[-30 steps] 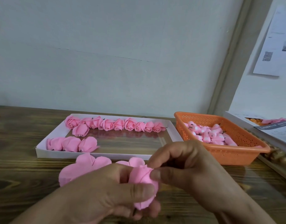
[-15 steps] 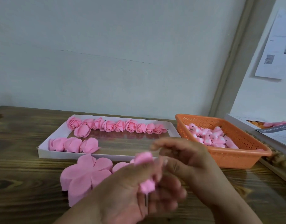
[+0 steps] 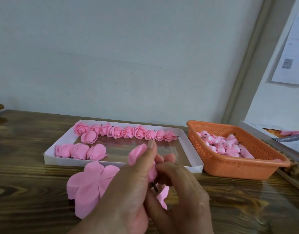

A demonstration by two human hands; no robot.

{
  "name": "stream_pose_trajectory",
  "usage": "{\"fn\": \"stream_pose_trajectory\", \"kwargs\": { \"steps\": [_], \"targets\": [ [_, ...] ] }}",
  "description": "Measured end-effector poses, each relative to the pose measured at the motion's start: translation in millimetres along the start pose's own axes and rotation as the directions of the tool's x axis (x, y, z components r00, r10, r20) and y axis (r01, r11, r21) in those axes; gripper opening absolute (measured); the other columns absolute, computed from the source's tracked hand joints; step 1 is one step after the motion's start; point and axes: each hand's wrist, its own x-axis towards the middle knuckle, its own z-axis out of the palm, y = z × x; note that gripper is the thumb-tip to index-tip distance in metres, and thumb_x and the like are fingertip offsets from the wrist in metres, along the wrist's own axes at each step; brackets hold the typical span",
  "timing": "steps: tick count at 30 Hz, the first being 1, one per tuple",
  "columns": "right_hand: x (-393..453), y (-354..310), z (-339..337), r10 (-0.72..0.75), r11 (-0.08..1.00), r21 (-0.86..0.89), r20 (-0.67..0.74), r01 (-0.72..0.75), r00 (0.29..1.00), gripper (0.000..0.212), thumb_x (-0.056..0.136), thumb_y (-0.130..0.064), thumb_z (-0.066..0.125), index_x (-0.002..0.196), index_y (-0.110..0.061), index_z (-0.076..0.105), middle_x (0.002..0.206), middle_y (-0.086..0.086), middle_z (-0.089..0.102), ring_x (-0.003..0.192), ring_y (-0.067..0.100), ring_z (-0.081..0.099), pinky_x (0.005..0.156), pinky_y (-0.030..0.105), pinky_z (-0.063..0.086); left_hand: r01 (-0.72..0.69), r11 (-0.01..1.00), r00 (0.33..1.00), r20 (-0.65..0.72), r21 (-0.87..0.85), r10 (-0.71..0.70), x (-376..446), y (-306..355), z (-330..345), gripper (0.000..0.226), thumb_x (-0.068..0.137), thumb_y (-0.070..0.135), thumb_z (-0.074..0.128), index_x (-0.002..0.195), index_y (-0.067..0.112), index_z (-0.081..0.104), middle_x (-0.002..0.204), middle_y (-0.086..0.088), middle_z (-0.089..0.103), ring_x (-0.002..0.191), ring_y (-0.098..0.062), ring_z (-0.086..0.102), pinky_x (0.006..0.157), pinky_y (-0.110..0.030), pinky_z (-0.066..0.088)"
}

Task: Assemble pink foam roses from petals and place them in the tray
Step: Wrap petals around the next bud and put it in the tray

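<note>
1. Lifted higher than a second ago: half-built rose (image 3: 139,155) now up in front of the tray's near rim, low centre of the frame, where earlier it sat down between both palms.
2. Gripped by left hand (image 3: 128,188), thumb stretched up along the petal and fingers curled round the bud; short dark stem (image 3: 154,187) poking out below.
3. Pinched at the rose's right side by right hand (image 3: 177,191), fingers curled onto the foam, likely pressing a petal into place.
4. Reads as mid-wrap: petals not yet closed, so not ready for the tray.
5. White tray (image 3: 111,162) behind the hands, centre of the frame: row of finished roses (image 3: 126,135) along its far edge, three more roses (image 3: 80,151) at its near left.
6. Stack of flat petal cut-outs (image 3: 89,184) on the wooden table (image 3: 27,174), lower left of centre, partly hidden by the left wrist.
7. Orange basket (image 3: 246,168) of bud cores (image 3: 224,146) at right, just beside the tray.
8. Nothing blocking the tray's bare middle.
</note>
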Motion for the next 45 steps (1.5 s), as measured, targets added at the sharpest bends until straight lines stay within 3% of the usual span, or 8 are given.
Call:
{"fn": "stream_pose_trajectory", "kwargs": {
  "steps": [10, 20, 28, 33, 35, 38, 41, 45],
  "targets": [
    [-0.2, -9.6, 1.8, 0.354, 0.901, 0.277, -0.022, -0.335, 0.935, 0.014, 0.06, -0.03, 0.068, 0.068, -0.019, 0.07, 0.058, -0.019, 0.059, 0.052, -0.008, 0.054, 0.062, 0.033, 0.056, -0.033, 0.998, 0.994, 0.109, 0.055, 0.027, 1.4, -8.2, -0.5, 0.031, 0.054, 0.035, 0.092, 0.065, 0.012, 0.076, 0.092, -0.014, 0.074, 0.078, -0.021, 0.073, 0.064, -0.03, 0.056],
    [0.1, 5.7, -10.9, 0.51, -0.119, 0.525, 0.761, -0.843, 0.402, 0.027, 0.034, -0.017, 0.072, 0.054, 0.0, 0.067, 0.046, 0.017, 0.051, 0.039, 0.022, 0.049, 0.039, 0.024, 0.041, -0.15, 0.905, 0.926, 0.378, 0.399, -0.013, 3.3, 6.3, -10.1, 0.062, 0.052, 0.058, 0.084, 0.09, 0.01, 0.075, 0.079, -0.013, 0.067, 0.058, -0.02, 0.048, 0.042, -0.017, 0.034],
    [-0.3, -1.9, -11.5, 0.488, -0.067, 0.525, 0.759, -0.848, 0.431, 0.027, 0.038, -0.013, 0.072, 0.062, 0.001, 0.067, 0.051, 0.026, 0.054, 0.047, 0.031, 0.054, 0.048, 0.033, 0.046, -0.129, 0.895, 0.908, 0.414, 0.427, -0.067, 4.0, 13.5, -10.0, 0.038, 0.063, 0.059, 0.078, 0.063, 0.022, 0.071, 0.102, -0.006, 0.073, 0.095, -0.036, 0.048, 0.061, -0.035, 0.038],
    [-9.1, -26.3, 6.5, 0.576, 0.722, 0.367, 0.151, -0.587, 0.803, 0.045, 0.038, 0.008, 0.068, 0.076, -0.016, 0.067, 0.068, 0.007, 0.072, 0.056, 0.016, 0.066, 0.055, 0.025, 0.051, -0.074, 0.951, 0.983, 0.185, 0.299, 0.018, 4.7, 4.4, -3.6, 0.031, 0.064, 0.036, 0.083, 0.055, 0.017, 0.061, 0.085, -0.01, 0.074, 0.07, -0.027, 0.063, 0.073, -0.041, 0.04],
    [-6.0, -26.4, 1.5, 0.517, 0.828, 0.196, 0.093, -0.525, 0.851, 0.053, 0.036, 0.015, 0.08, 0.076, -0.016, 0.065, 0.073, 0.003, 0.07, 0.062, 0.009, 0.061, 0.066, 0.022, 0.048, -0.066, 0.968, 0.988, 0.152, 0.243, 0.029, 2.6, 1.5, 0.5, 0.034, 0.064, 0.035, 0.083, 0.071, 0.008, 0.064, 0.079, -0.012, 0.072, 0.063, -0.025, 0.063, 0.068, -0.035, 0.045],
    [-3.5, -20.0, -1.9, 0.477, 0.828, 0.134, 0.344, -0.545, 0.809, 0.048, 0.061, 0.011, 0.079, 0.099, -0.015, 0.065, 0.089, -0.005, 0.064, 0.074, -0.003, 0.053, 0.08, 0.007, 0.041, -0.1, 0.97, 0.989, 0.129, 0.22, 0.072, 2.6, -1.4, 2.3, 0.037, 0.065, 0.034, 0.081, 0.071, 0.001, 0.065, 0.081, -0.013, 0.073, 0.065, -0.026, 0.064, 0.066, -0.035, 0.05],
    [-8.4, -13.9, 1.2, 0.496, 0.83, 0.206, 0.153, -0.519, 0.855, 0.039, 0.043, 0.009, 0.084, 0.069, -0.018, 0.074, 0.06, -0.004, 0.067, 0.047, 0.002, 0.056, 0.048, 0.005, 0.041, -0.073, 0.97, 0.987, 0.157, 0.23, 0.037, 2.9, 0.8, -1.0, 0.049, 0.061, 0.038, 0.07, 0.083, -0.006, 0.067, 0.074, -0.012, 0.07, 0.061, -0.024, 0.065, 0.053, -0.028, 0.052],
    [-3.0, -10.1, -1.6, 0.653, 0.261, 0.585, 0.478, -0.768, 0.587, 0.015, 0.048, -0.009, 0.079, 0.06, -0.006, 0.071, 0.043, 0.019, 0.057, 0.034, 0.022, 0.052, 0.038, 0.023, 0.044, -0.114, 0.938, 0.952, 0.306, 0.328, 0.008, 1.8, 8.4, -7.7, 0.042, 0.066, 0.052, 0.077, 0.078, 0.011, 0.076, 0.079, -0.021, 0.068, 0.06, -0.026, 0.055, 0.039, -0.018, 0.032]
  ]
}}
